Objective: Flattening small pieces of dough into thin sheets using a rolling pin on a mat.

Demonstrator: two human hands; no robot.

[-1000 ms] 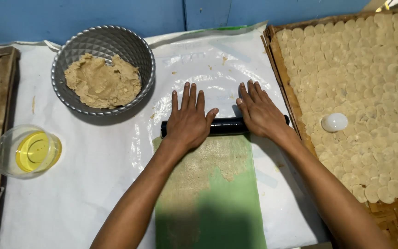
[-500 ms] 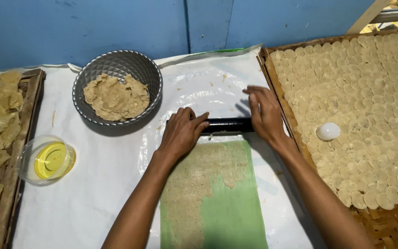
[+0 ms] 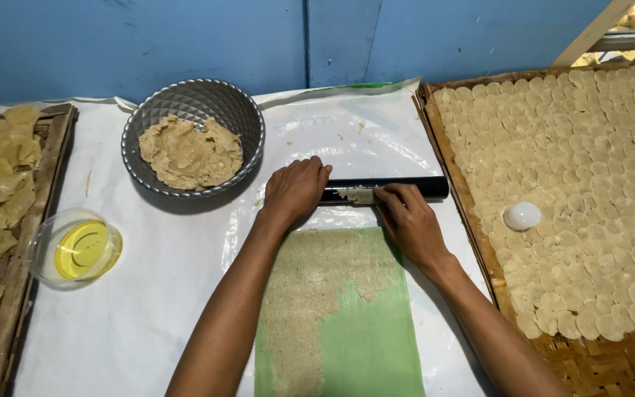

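Observation:
A black rolling pin (image 3: 420, 188) lies across the white plastic sheet (image 3: 148, 309), with a smear of dough stuck on its middle. My left hand (image 3: 295, 190) is closed around its left end. My right hand (image 3: 406, 220) rests on the pin beside it, fingertips touching the stuck dough. Just below the pin lies a green sheet (image 3: 369, 345) with thin beige dough spread over its left and upper part.
A grey metal bowl (image 3: 248, 125) with a lump of dough stands at the back left. A clear bowl of yellow oil (image 3: 75, 248) is at the left. A woven tray (image 3: 597, 367) of several round dough discs fills the right, with a small white cutter (image 3: 522, 216) on it. A wooden tray (image 3: 56, 147) of chips is at far left.
Both hands went from flat palms rolling on the pin to gripping it; my left hand has curled around the end and my right fingers now touch the dough on it.

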